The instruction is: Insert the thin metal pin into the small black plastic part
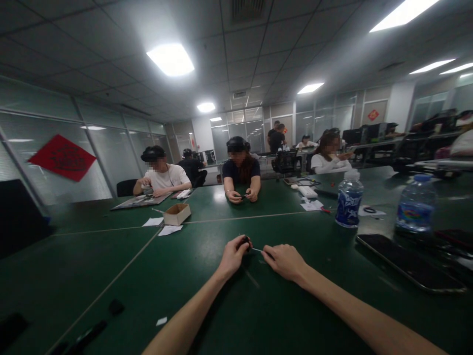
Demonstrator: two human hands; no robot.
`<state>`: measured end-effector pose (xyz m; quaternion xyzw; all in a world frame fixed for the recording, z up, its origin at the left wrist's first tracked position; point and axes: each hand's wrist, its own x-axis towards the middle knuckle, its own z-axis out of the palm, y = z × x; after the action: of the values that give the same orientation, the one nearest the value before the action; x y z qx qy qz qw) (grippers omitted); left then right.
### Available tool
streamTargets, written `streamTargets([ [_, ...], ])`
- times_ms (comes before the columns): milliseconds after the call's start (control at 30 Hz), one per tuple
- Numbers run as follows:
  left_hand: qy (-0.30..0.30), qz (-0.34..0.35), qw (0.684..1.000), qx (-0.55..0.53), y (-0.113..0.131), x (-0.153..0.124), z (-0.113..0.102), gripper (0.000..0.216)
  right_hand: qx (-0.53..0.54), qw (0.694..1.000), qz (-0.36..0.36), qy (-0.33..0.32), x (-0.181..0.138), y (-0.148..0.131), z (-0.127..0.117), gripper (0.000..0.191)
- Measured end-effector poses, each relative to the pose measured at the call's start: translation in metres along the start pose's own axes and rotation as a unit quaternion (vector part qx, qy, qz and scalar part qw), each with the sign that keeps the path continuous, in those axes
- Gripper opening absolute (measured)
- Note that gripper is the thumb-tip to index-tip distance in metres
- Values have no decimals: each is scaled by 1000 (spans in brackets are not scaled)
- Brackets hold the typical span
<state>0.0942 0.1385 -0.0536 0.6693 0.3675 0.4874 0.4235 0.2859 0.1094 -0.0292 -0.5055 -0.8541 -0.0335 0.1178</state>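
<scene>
Over the green tabletop (207,281), my left hand (232,256) is closed around a small black object (245,240) whose kind I cannot make out. My right hand (286,260) grips a screwdriver (257,250) with a thin silver shaft; the fingers cover most of its dark handle. The shaft points left, and its end meets or lies close to the black object. Whether the tip sits in it is too small to tell.
A small open cardboard box (177,215) stands ahead left beside paper slips. On the right are a blue-labelled bottle (349,202), a water bottle (417,207) and a black phone (410,261). A white scrap (161,321) lies near my left forearm. Co-workers sit across the table.
</scene>
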Motion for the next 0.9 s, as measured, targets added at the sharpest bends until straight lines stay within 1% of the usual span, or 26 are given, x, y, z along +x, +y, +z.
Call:
streamTargets([
  [233,18,-6,1000,-14,-2,-1,1,24,18,1000,-7,-7,2,2,1,34],
  [400,18,-7,999,-35,-2,0,1,26,2,1000,-5,-4,2,2,2,35],
  [533,25,-3,999,-41,0,0,2,24,10,1000,-4,-8,2,0,-1,35],
  [700,38,-17,996,-75,-2,1,3,28,18,1000,4,-18,2,-1,-4,34],
  [800,33,-14,997,-72,-2,1,3,25,16,1000,2,-14,2,-1,-4,34],
  [900,19,-4,999,-40,0,0,2,19,18,1000,-4,-11,1,0,-4,34],
])
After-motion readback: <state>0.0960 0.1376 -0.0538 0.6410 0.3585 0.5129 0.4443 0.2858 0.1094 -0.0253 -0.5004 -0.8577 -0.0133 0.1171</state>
